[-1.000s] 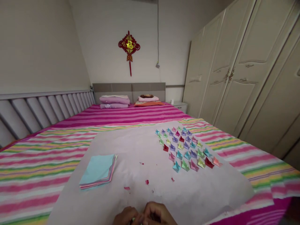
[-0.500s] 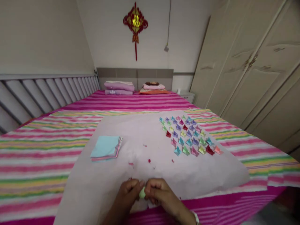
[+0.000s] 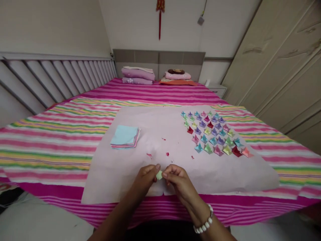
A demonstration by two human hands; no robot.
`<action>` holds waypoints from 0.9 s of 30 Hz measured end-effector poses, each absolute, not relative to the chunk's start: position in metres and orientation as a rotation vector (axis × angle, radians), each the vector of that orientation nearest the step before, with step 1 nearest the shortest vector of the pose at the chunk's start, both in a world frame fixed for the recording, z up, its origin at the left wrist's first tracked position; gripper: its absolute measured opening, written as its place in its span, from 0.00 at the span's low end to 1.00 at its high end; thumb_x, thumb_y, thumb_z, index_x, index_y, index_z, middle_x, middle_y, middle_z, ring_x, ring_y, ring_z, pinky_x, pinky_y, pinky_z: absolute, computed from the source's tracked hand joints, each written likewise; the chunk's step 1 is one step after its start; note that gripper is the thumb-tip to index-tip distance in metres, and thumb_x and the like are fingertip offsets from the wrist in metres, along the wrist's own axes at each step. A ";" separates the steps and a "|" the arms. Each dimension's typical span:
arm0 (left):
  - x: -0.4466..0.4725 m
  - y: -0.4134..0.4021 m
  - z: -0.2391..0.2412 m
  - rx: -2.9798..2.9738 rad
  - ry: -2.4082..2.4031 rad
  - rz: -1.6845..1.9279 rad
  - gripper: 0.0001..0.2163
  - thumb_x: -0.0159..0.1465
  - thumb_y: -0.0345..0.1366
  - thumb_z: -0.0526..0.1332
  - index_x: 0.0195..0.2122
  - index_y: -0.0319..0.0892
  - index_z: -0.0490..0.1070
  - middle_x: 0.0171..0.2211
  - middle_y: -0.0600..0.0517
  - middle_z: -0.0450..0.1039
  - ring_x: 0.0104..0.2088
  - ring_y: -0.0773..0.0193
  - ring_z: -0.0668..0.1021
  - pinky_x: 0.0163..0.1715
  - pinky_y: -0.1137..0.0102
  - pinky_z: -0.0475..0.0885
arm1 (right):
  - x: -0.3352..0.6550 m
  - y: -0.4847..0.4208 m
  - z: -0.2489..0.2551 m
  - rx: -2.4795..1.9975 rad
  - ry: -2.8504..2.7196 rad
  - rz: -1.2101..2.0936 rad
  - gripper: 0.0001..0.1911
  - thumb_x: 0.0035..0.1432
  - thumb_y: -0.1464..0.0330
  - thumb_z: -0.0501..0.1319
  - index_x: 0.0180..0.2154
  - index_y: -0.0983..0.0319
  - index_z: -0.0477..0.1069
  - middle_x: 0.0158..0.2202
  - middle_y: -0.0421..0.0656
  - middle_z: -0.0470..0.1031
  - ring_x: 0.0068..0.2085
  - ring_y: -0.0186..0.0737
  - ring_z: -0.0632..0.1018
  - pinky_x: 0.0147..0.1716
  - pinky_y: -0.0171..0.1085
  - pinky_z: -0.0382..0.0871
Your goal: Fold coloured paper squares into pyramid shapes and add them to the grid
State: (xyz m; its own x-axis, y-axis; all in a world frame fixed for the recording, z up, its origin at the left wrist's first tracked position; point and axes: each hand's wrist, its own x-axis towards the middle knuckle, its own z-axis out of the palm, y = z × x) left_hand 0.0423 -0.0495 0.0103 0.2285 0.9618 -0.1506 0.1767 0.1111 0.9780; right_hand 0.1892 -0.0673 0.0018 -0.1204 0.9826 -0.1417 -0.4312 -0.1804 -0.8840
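Between my two hands is a small piece of folded pale green paper point(image 3: 159, 175). My left hand point(image 3: 147, 176) pinches its left side with thumb and fingers. On its right side, the thumb and fingertips of my right hand point(image 3: 176, 178) grip it. Both hands are above the near part of a large pale paper sheet point(image 3: 105, 180). A stack of square coloured paper point(image 3: 124, 135), light blue on top, lies to the left. Several rows of small folded paper boats point(image 3: 208, 149) in many colours stand to the right.
Small red paper scraps point(image 3: 167, 154) lie beyond my hands. The sheet rests on a bed with a striped cover point(image 3: 57, 140). Folded purple bedding point(image 3: 138, 74) and another pile point(image 3: 177, 76) sit by the headboard point(image 3: 180, 60). A rail point(image 3: 75, 72) runs along the left; a wardrobe point(image 3: 273, 67) stands right.
The view has tilted down, so the bed's near edge and my right wrist's bracelet show more. My hands still hold the green paper, with more of it visible between the fingertips.
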 end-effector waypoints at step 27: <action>0.037 0.008 -0.008 1.853 1.135 1.066 0.03 0.58 0.32 0.63 0.31 0.42 0.76 0.32 0.53 0.68 0.29 0.68 0.72 0.28 0.73 0.69 | 0.200 -0.016 -0.023 -1.113 -0.785 1.449 0.12 0.45 0.62 0.70 0.26 0.63 0.73 0.22 0.38 0.70 0.20 0.30 0.64 0.19 0.31 0.57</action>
